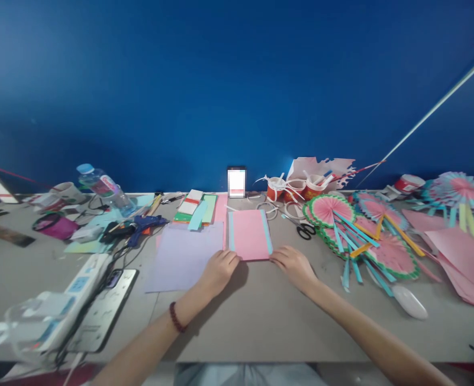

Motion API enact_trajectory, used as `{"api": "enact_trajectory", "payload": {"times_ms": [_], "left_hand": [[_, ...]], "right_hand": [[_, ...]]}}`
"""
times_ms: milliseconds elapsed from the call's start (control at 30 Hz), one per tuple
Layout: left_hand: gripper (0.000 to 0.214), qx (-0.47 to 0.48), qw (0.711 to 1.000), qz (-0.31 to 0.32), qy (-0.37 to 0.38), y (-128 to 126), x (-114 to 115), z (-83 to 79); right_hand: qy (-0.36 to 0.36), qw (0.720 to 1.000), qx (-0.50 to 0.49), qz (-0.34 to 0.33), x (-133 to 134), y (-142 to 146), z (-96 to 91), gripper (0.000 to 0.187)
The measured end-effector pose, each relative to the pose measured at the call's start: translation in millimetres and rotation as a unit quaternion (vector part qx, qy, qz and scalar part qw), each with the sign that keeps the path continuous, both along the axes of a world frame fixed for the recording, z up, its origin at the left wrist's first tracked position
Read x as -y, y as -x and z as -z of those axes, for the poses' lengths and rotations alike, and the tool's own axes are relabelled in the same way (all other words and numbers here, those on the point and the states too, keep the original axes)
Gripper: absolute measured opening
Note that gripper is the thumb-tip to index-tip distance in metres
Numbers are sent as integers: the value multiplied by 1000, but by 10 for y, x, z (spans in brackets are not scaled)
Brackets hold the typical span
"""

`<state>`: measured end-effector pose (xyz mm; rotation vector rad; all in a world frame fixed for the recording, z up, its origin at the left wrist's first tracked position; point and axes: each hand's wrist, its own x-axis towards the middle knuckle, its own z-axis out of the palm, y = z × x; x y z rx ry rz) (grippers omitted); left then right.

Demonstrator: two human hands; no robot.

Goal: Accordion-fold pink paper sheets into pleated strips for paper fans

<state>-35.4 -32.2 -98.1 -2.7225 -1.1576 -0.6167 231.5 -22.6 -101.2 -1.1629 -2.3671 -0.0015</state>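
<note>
A pink paper sheet (pixel 249 236) with light blue strips along its left and right sides lies in front of me. My left hand (pixel 220 268) pinches its near left corner, fingers closed. At the near right corner, my right hand (pixel 294 265) grips the edge between thumb and fingers. A lilac sheet (pixel 184 257) lies just left of the pink one, partly behind my left hand. Black-handled scissors (pixel 306 231) rest beyond my right hand, to the right of the paper.
Pleated pink paper fans (pixel 329 210) with ribbons crowd the right side, near a white computer mouse (pixel 409 303). On the left are a power strip (pixel 76 295), a phone (pixel 104 311), a blue glue gun (pixel 146 225) and a plastic bottle (pixel 104 185). Cups (pixel 275 187) stand along the back.
</note>
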Motion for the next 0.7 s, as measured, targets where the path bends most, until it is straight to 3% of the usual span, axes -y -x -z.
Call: {"api": "enact_trajectory", "payload": {"times_ms": [133,333,567,700], "left_hand": [[19,-11,997,-18,78,-8,-9,9],[24,-77,992,33,99,-127,-63,-144],[23,41,977,-4,211,-118,-196,-134],[22,97,957,0,275,-96,-309,-167]], "right_hand": [[77,997,-23,-13,-31,-21,15,19],[107,993,-40,-29,-50,-10,-42,22],[190,976,-105,-22,-125,-8,-32,24],[279,952,-121,33,-217,13,-137,21]]}}
